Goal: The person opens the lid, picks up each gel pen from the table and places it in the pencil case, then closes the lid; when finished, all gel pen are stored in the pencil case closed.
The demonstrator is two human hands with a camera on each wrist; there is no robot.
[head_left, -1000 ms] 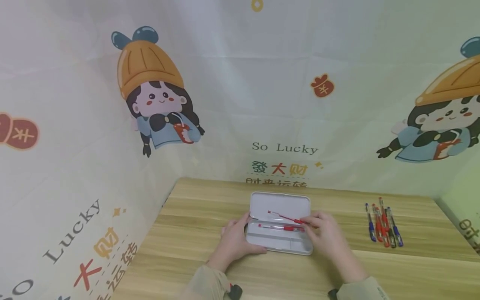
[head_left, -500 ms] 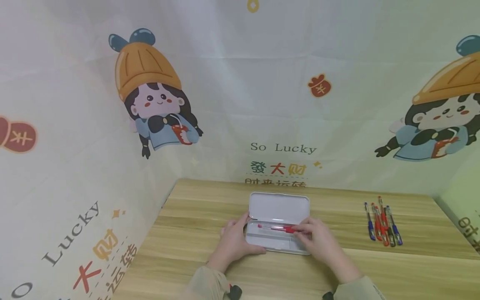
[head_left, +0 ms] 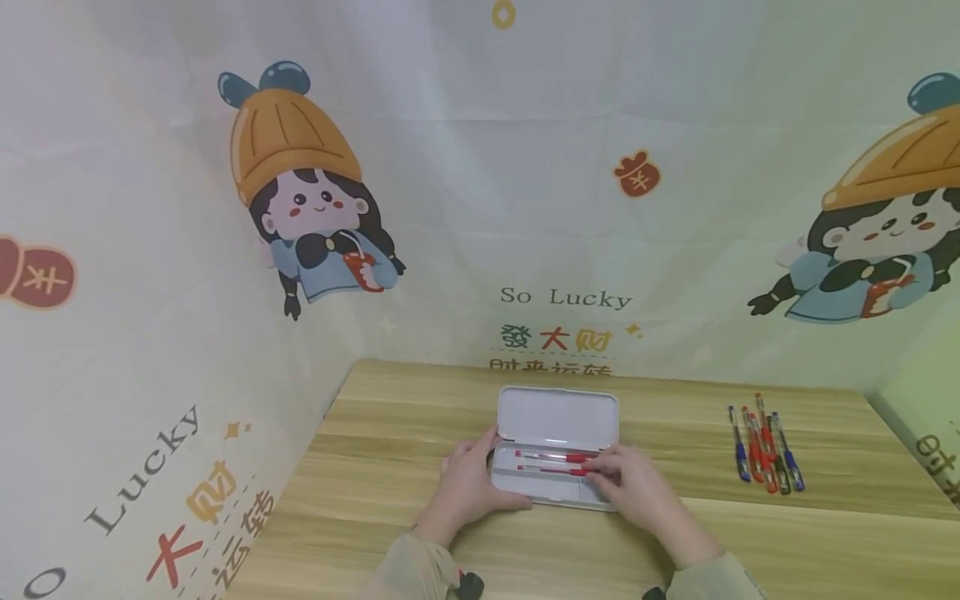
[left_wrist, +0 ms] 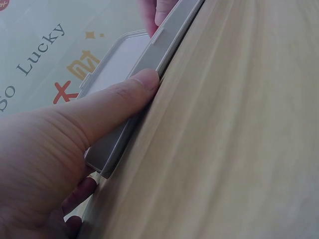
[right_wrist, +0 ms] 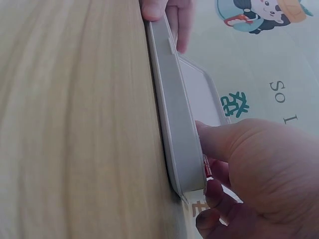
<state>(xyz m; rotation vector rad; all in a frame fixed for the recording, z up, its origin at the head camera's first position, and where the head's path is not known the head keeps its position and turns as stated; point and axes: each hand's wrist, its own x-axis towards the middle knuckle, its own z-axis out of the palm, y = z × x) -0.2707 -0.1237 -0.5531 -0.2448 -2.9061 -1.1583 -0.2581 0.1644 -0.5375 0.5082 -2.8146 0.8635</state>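
Here, pencil case [head_left: 551, 487]: on the bench [head_left: 405, 425], its lid [head_left: 558, 415] tipped back toward the printed backdrop [head_left: 450, 208], presumably so the tray is easy to reach.
Left hand [head_left: 471, 481]: at the case's left end, thumb over the front wall, fingers gripping that end, probably to steady the light shell.
Right hand [head_left: 636, 485]: at the case's right end, fingers pinching the lower red gel pen [head_left: 549, 470] near its grip, perhaps for control.
Lower pen's place: within the case's outline, lengthwise; whether it touches the bottom, I cannot tell.
Upper red gel pen [head_left: 542, 456]: in the case, nearer the hinge, lengthwise, likely because that suits its shape.
Loose gel pens [head_left: 767, 454]: bunched right of the case, well apart from it.
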